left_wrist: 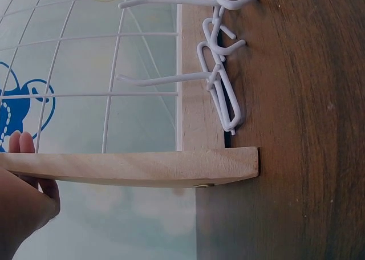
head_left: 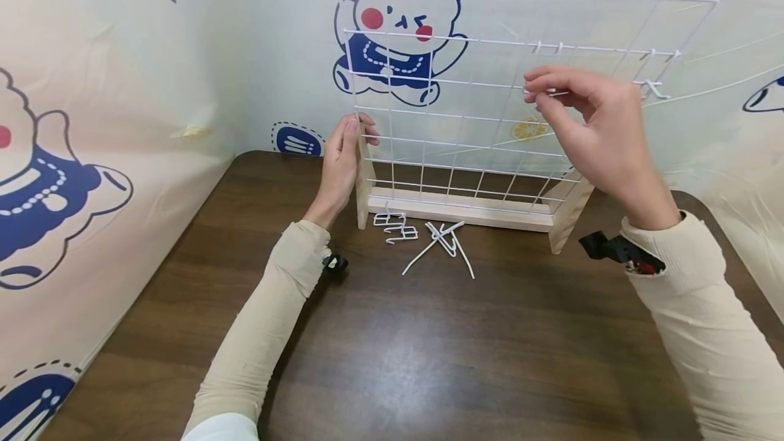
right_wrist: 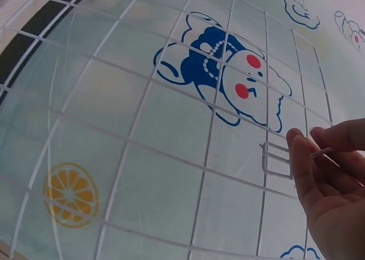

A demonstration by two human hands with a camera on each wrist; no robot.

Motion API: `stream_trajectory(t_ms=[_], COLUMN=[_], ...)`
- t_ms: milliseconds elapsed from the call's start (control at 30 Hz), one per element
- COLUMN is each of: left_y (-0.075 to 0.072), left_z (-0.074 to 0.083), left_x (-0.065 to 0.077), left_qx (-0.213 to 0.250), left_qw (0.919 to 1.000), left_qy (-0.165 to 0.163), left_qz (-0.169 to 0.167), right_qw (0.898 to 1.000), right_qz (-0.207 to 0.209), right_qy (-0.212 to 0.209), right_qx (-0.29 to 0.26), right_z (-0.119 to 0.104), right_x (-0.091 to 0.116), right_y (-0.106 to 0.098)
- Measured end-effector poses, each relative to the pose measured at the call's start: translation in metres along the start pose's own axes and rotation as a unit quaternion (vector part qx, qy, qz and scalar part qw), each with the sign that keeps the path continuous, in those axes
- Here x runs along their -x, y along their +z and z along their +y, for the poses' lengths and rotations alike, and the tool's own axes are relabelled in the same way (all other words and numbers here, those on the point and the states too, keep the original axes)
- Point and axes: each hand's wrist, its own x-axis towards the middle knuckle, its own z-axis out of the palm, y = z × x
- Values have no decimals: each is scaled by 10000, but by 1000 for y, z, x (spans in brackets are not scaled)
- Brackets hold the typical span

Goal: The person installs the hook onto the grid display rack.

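A white wire grid rack [head_left: 465, 116] with wooden side posts stands on the table. My left hand [head_left: 340, 162] grips its left wooden post [left_wrist: 131, 167], fingers wrapping round the edge into the grid side. At the upper right of the grid, my right hand [head_left: 603, 124] pinches a white wire hook [right_wrist: 278, 162] between thumb and fingertips. The hook's two bent ends overlap a grid wire near the top. Farther right, another white hook [head_left: 657, 90] hangs on the grid. Several loose white hooks [head_left: 398, 226] lie on the table before the rack's wooden base [head_left: 459, 212].
More white hooks [head_left: 442, 240], with long prongs, lie in a tangle on the brown table [head_left: 392, 346]. A patterned sheet [head_left: 257, 67] with cartoon bears hangs behind and beside the table. Each wrist carries a black camera mount [head_left: 621, 252].
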Motion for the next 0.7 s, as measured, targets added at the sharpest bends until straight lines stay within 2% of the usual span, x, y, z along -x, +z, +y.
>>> stream_trajectory(t_ms=[100,267,500,600,700], left_y=[-2,-7,-6,-6,-5], left_z=[-10,-25,-26,-26,-26], left_x=[-3,-5,-6,-6,-6], left_qx=[1,10,3,20,8], left_qw=[10000,10000,9999,9999,10000], left_qy=[28,47,100,99,65], left_qz=[-21,1,50,59,61], right_qw=[10000,9984,9909,9884,9880], right_qz=[-8,-75,61,202,162], right_qy=[-56,-545,-1278,-1390,-1451], right_qx=[-57,-89,-428,-582,-501], right_z=[2,0,-23,-26,-23], right_x=[7,12,18,21,24], right_y=[1,1,-1,2,4])
